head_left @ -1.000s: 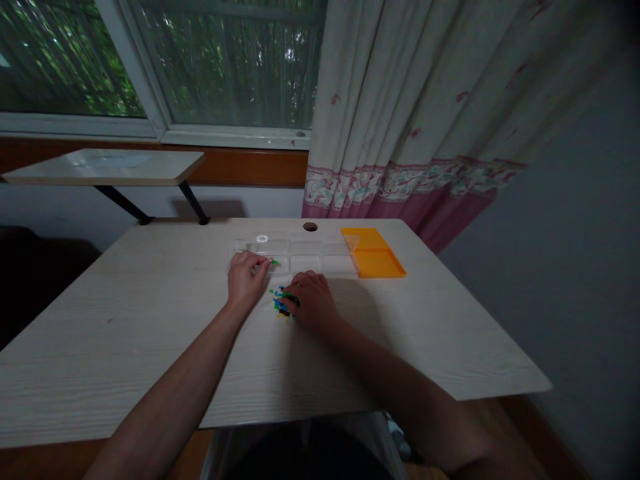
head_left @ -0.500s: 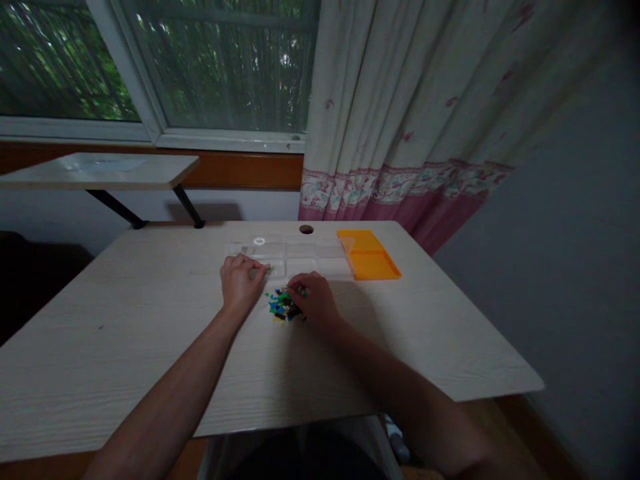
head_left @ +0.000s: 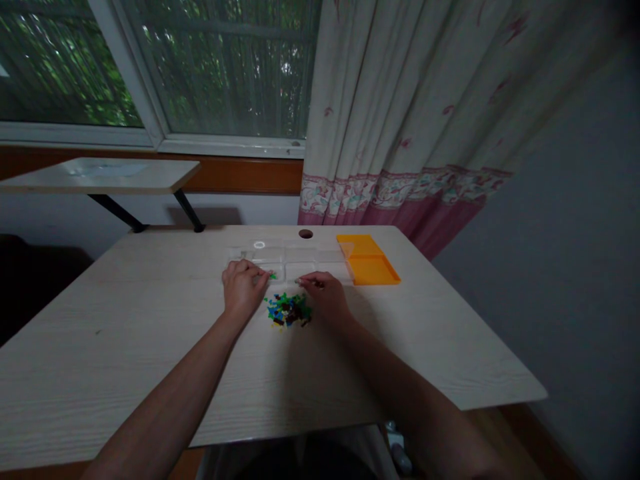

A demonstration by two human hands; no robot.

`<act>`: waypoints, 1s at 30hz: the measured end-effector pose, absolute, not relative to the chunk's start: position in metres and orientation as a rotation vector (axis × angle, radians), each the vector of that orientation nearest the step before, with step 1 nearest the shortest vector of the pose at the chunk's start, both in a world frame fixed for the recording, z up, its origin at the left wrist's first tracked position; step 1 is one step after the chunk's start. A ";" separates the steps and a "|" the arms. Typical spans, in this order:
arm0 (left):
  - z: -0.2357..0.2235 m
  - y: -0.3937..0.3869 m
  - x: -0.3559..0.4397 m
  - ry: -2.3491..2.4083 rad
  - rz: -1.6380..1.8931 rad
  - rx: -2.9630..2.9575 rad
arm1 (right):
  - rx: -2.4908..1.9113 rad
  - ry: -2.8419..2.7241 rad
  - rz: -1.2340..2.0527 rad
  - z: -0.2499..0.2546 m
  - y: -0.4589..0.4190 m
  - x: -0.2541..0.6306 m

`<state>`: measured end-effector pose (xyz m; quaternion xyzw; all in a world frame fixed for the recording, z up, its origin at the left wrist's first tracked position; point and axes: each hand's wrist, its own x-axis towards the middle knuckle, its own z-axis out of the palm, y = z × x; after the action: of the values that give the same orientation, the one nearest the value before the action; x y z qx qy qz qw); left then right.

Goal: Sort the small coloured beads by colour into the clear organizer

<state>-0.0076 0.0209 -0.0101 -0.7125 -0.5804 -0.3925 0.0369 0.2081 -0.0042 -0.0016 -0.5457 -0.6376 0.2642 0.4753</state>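
A clear plastic compartment box (head_left: pixel 301 256) lies open on the table. My left hand (head_left: pixel 243 288) rests at its front left, fingers pinched together; whether they hold a piece is too small to tell. Small green pieces (head_left: pixel 273 275) lie in the compartment by those fingertips. My right hand (head_left: pixel 326 295) is closed in a pinch on a tiny pale piece (head_left: pixel 298 281) at the box's front edge. Just in front of the box sits a loose pile of small plastic building pieces (head_left: pixel 288 309) in green, blue, black and yellow, between my two hands.
An open orange case (head_left: pixel 371 260) stands at the right end of the clear box. A raised shelf (head_left: pixel 135 175) on black legs is at the back left of the table (head_left: pixel 150 347). A cable hole (head_left: pixel 306 234) shows near the back edge, before the curtain (head_left: pixel 365 133).
My right hand has lifted from the pile and moved forward to the box's front edge with a tiny pale piece. My left hand stays nearly in place by the green pieces.
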 end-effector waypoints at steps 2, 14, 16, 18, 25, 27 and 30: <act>-0.012 0.022 -0.008 -1.763 -1.209 -2.185 | -1.332 -1.595 0.564 -0.002 -0.002 0.209; 0.003 0.005 0.006 -1.626 -1.220 -2.290 | -1.292 -1.557 0.540 -0.006 0.000 0.206; 0.006 -0.003 0.014 -1.504 -1.232 -2.436 | -1.259 -1.567 0.550 -0.007 -0.001 0.205; 0.006 -0.010 0.021 -1.428 -1.191 -2.554 | -1.234 -1.580 0.567 -0.007 -0.002 0.205; -0.002 -0.008 0.022 -1.392 -1.157 -2.609 | -1.231 -1.590 0.622 -0.006 -0.005 0.203; -0.002 -0.007 0.020 -1.380 -1.159 -2.604 | -1.230 -1.594 0.621 -0.007 -0.006 0.201; -0.001 -0.007 0.018 -1.369 -1.118 -2.615 | -1.241 -1.618 0.601 -0.006 -0.006 0.200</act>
<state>0.0177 -0.0070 -0.0007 -0.8285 -0.4338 -0.3541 -0.0072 0.2001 -0.0062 -0.0063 -0.5100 -0.6652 0.2471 0.4862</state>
